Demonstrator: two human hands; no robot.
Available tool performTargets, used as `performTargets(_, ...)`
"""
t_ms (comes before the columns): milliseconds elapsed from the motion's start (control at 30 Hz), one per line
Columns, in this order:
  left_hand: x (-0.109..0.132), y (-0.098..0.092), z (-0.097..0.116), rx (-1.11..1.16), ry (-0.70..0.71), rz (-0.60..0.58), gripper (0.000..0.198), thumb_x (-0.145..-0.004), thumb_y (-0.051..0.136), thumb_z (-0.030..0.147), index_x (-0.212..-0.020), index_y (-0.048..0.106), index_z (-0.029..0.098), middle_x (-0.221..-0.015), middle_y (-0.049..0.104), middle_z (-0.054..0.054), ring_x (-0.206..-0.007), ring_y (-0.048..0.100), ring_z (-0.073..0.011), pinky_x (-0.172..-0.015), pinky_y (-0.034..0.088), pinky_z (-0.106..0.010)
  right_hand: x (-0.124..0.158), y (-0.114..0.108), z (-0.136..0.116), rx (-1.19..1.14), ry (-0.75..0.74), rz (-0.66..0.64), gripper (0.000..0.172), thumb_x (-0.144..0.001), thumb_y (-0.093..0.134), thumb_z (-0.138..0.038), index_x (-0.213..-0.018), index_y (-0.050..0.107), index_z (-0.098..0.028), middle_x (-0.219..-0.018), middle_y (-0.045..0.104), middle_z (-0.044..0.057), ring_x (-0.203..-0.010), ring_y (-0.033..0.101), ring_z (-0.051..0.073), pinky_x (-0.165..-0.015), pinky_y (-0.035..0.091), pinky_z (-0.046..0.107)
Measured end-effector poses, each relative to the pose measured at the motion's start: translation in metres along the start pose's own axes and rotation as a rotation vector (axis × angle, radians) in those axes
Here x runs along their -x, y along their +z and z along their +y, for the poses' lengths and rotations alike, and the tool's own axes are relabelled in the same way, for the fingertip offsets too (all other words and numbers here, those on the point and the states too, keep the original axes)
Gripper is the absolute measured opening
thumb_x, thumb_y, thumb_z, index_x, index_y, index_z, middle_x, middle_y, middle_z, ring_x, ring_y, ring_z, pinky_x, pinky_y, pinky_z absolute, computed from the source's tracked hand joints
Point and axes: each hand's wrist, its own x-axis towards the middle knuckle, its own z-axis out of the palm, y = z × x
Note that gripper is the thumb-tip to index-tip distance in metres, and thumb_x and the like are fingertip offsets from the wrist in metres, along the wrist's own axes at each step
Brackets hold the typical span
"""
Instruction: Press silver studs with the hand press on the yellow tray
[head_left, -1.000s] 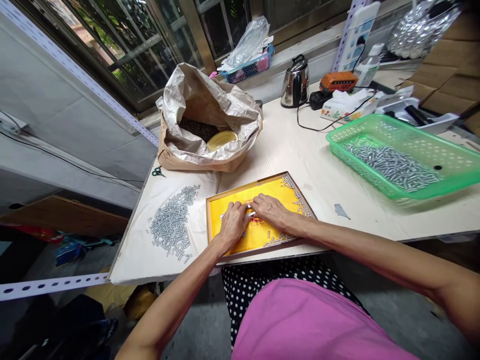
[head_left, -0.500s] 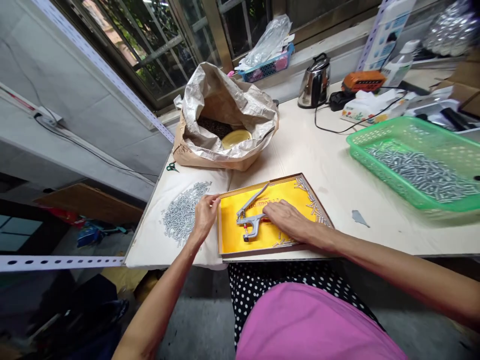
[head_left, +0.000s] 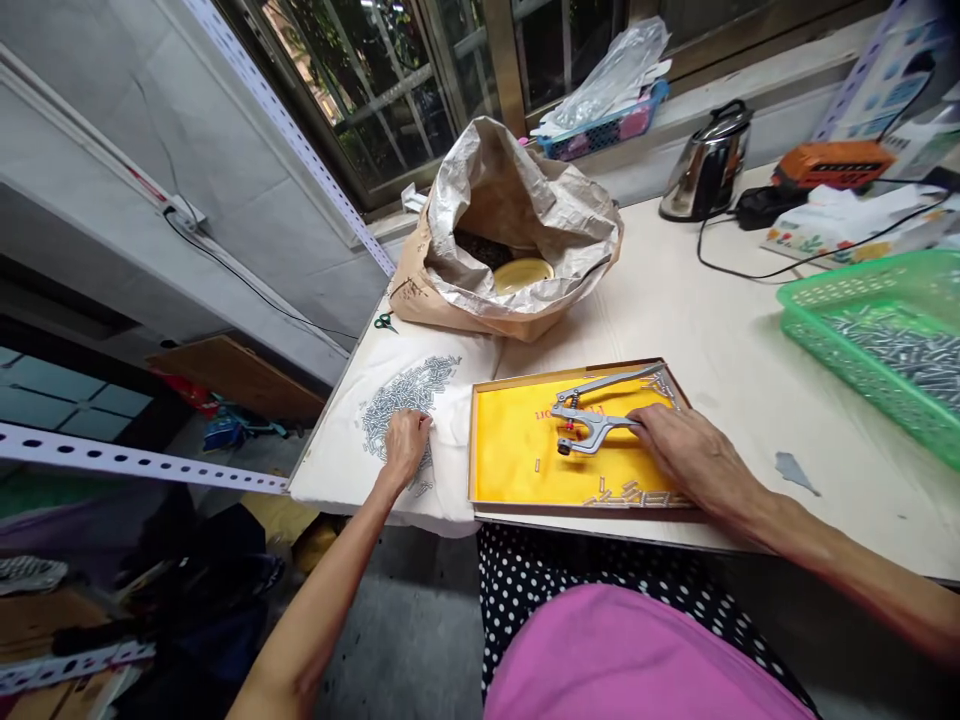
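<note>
My right hand [head_left: 679,445] grips a handle of grey metal hand-press pliers [head_left: 596,430] over a shallow cardboard tray [head_left: 472,445] lined with yellow. The tool's second arm slants up to the right, apart from the held handle, and its jaw with a black tip points left. Small silvery metal pins [head_left: 630,493] lie along the tray's near and right sides, and one lies alone near the middle. My left hand [head_left: 406,445] is over the lower right part of a pile of similar pins [head_left: 409,395] on a white cloth. Its fingers are drawn together; whatever they hold is hidden.
Behind the pile stands a large open paper sack [head_left: 510,230] with a yellow dish inside. Small green scissors [head_left: 385,322] lie near the table's left edge. At the right is a green basket [head_left: 862,345] of metal pins. A kettle [head_left: 705,165] and an orange tool [head_left: 832,162] stand at the back.
My left hand has gone from the tray's left edge to the pile of pins. My right hand has moved the pliers rightward within the tray. The camera view has turned left.
</note>
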Motion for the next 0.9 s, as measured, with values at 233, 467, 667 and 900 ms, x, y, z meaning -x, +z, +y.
performTargets(233,-0.027,0.009,0.01,-0.176,0.095,-0.012,0.033,-0.096,0.039,0.017,-0.11,0.07,0.015,-0.113,0.061,-0.015,-0.11,0.049,-0.031,-0.076,0.043,-0.036,-0.012,0.011,-0.02,-0.014,-0.042,0.0,0.026,-0.104,0.036,-0.025,-0.091,0.057,-0.019,-0.083,0.064,0.006,-0.073,0.056,0.02,-0.069,0.032,0.033)
performTargets(467,-0.04,-0.001,0.003,-0.177,0.353,-0.02,0.027,-0.092,0.044,0.014,-0.083,0.07,0.015,-0.099,0.065,-0.018,-0.104,0.052,-0.0314,-0.081,0.044,-0.04,-0.021,0.016,-0.025,0.094,-0.103,0.058,0.022,-0.101,0.04,-0.016,-0.087,0.058,-0.018,-0.078,0.061,0.005,-0.071,0.05,0.02,-0.068,0.028,0.033)
performTargets(667,-0.008,-0.017,0.049,0.465,0.153,0.127,0.022,-0.087,0.056,0.034,-0.086,0.071,0.018,-0.085,0.072,-0.007,-0.08,0.063,-0.0215,-0.076,0.047,-0.033,-0.031,0.022,-0.037,0.118,-0.175,0.03,0.022,-0.1,0.042,-0.014,-0.086,0.058,-0.017,-0.077,0.059,0.004,-0.07,0.047,0.019,-0.069,0.026,0.033)
performTargets(900,0.02,-0.024,0.069,0.87,0.034,-0.004,0.027,-0.077,0.066,0.042,-0.082,0.071,0.016,-0.079,0.072,-0.004,-0.073,0.065,-0.0176,-0.071,0.05,-0.029,-0.036,0.0,-0.044,0.155,-0.26,-0.066,0.023,-0.099,0.041,-0.009,-0.087,0.059,-0.018,-0.079,0.06,0.003,-0.072,0.046,0.019,-0.071,0.025,0.034)
